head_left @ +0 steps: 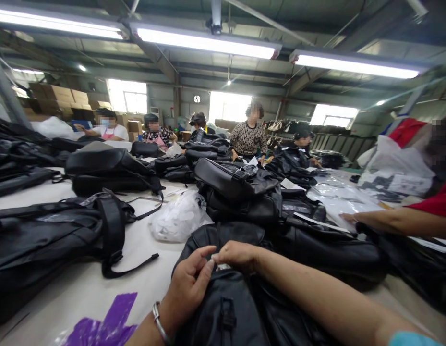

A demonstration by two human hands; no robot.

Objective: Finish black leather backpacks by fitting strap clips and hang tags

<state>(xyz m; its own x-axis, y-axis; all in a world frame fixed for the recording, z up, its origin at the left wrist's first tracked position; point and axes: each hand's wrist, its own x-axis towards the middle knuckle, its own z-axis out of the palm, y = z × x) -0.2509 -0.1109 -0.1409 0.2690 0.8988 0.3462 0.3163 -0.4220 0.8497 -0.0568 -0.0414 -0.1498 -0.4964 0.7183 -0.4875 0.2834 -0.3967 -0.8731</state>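
Right now the left hand and right hand meet at the fingertips above a black backpack, which lies directly below them on the table. The left thumb and forefinger reach forward, slightly parted; the right fingers are curled inward. Whether either hand pinches something small at that meeting point, I cannot tell. A buckle shows on the backpack, and purple plastic lies left of the hands.
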